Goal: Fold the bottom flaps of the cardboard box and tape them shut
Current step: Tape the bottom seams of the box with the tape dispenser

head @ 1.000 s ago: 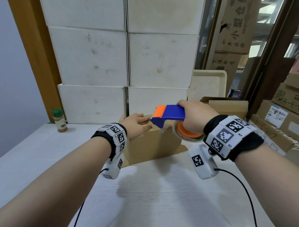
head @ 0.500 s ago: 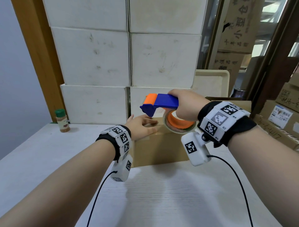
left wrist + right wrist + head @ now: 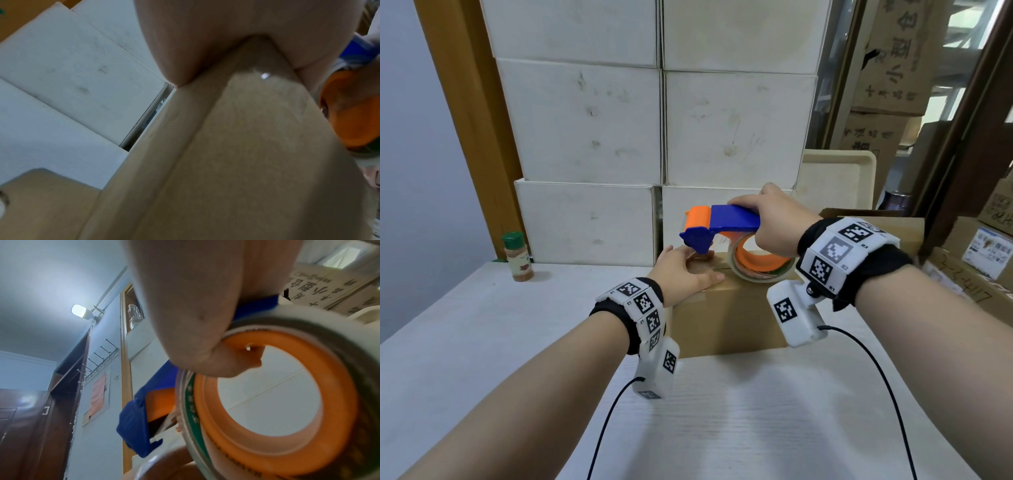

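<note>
A person's right hand (image 3: 774, 219) grips a blue-and-orange tape dispenser (image 3: 717, 226) just above the cardboard box (image 3: 726, 318), fingers curled through the orange core of the tape roll (image 3: 275, 402), as the right wrist view shows. The box sits on a white table (image 3: 722, 428), its near side facing the camera and its top face seen almost edge-on, so the flaps and any seam there are hard to make out. The left hand (image 3: 685, 274) lies palm-down on the box's top, at its near left corner, fingers stretched out flat toward the dispenser's blue nose; their tips are partly hidden behind it. From the left wrist, only the heel of that hand (image 3: 205, 40) and a blurred stretch of brown cardboard (image 3: 236, 154) show. Behind the box rises a stack of white cartons (image 3: 654, 137). To the box's left, against the cartons, stands a green-capped spice jar (image 3: 517, 257). A cream tray (image 3: 839, 178) leans behind the box to its right, partly hidden by the right hand.
</note>
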A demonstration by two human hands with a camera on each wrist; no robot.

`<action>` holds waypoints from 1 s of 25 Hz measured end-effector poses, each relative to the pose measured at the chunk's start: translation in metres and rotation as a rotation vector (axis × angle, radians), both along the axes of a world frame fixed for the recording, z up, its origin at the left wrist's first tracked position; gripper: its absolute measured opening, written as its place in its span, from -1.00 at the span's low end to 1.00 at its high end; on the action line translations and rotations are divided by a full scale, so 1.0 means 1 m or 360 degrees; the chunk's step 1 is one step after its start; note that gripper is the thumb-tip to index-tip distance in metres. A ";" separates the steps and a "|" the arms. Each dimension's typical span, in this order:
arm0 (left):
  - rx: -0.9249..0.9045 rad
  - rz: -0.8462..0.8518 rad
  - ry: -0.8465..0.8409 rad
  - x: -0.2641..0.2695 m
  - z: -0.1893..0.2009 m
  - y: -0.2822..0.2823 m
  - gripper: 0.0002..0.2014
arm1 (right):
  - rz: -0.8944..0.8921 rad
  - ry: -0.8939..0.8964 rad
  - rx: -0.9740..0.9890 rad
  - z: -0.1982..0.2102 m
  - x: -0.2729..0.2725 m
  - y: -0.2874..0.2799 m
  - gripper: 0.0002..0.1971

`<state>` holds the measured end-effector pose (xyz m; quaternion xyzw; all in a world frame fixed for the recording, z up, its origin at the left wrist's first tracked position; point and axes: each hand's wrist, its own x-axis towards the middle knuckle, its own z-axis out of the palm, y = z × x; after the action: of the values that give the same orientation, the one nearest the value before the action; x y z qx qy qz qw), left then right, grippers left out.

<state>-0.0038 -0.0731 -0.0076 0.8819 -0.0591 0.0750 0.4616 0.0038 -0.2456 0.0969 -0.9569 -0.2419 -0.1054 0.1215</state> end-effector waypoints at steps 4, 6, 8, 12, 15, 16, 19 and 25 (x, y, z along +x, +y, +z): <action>-0.0287 0.0043 -0.0094 -0.004 -0.002 -0.001 -0.55 | -0.0012 0.0005 0.0049 -0.003 0.004 -0.002 -0.36; -0.0521 0.0048 -0.0075 -0.007 -0.001 -0.003 -0.61 | -0.0030 0.0012 0.0084 -0.005 0.005 -0.003 -0.35; -0.0713 0.0071 -0.0027 -0.008 0.005 -0.002 -0.66 | -0.0051 0.0025 0.0094 -0.006 0.006 -0.004 -0.34; -0.1056 0.0059 0.0077 -0.008 0.014 0.005 -0.77 | -0.0024 0.0035 0.0089 -0.007 0.007 -0.003 -0.35; -0.1347 0.0078 0.0128 -0.006 0.013 0.006 -0.61 | 0.0010 0.0030 0.0075 -0.007 0.006 -0.002 -0.35; -0.1324 0.0128 0.0123 -0.004 0.012 0.005 -0.59 | 0.0016 0.0028 0.0070 -0.007 0.006 -0.001 -0.35; -0.1195 0.0217 0.0100 0.000 0.012 0.005 -0.65 | 0.0015 0.0022 0.0082 -0.008 0.005 -0.001 -0.35; -0.0645 0.0409 0.0087 0.000 0.020 0.001 -0.76 | 0.0015 0.0017 0.0080 -0.008 0.006 -0.002 -0.36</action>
<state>-0.0035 -0.0725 0.0125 0.7732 0.0824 0.1197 0.6173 0.0098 -0.2472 0.0888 -0.9529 -0.2431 -0.1056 0.1474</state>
